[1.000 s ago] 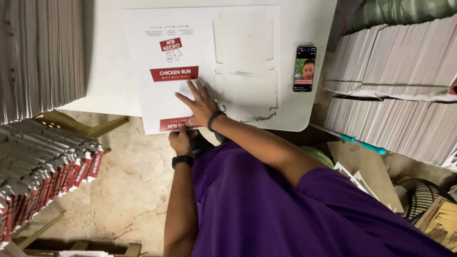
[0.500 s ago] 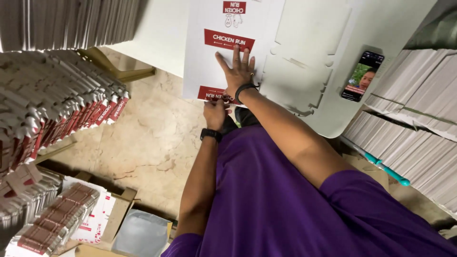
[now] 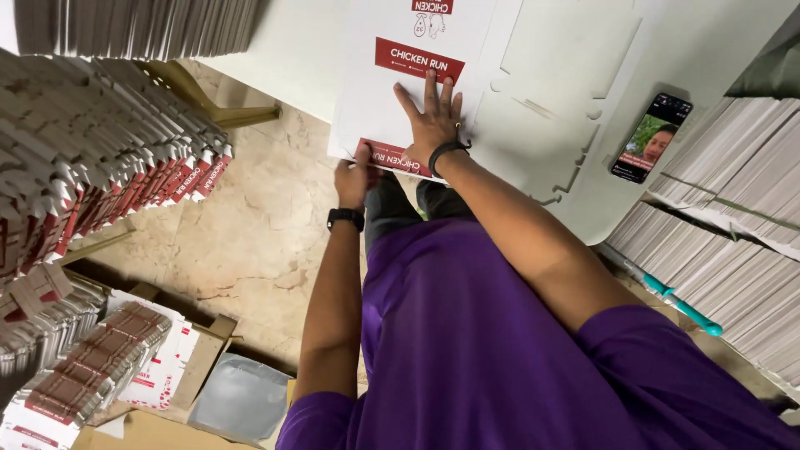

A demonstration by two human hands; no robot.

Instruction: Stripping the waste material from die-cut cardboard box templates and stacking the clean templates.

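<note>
White surface point(image 3: 292, 50), stacked flat cartons around. Flat die-cut carton blank point(image 3: 392, 92) at near edge. Right hand point(image 3: 433, 125) pressed on it, fingers spread, gripping nothing. Left hand point(image 3: 354, 179) pinching lower edge. Step judged: folding flap; next needs firm crease.

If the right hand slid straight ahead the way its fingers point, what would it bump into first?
The right hand lies flat on the white flat carton blank, fingers pointing up the sheet. Going straight on, its fingertips would first slide over the red printed band just ahead; nothing raised seems to block the way.
</note>
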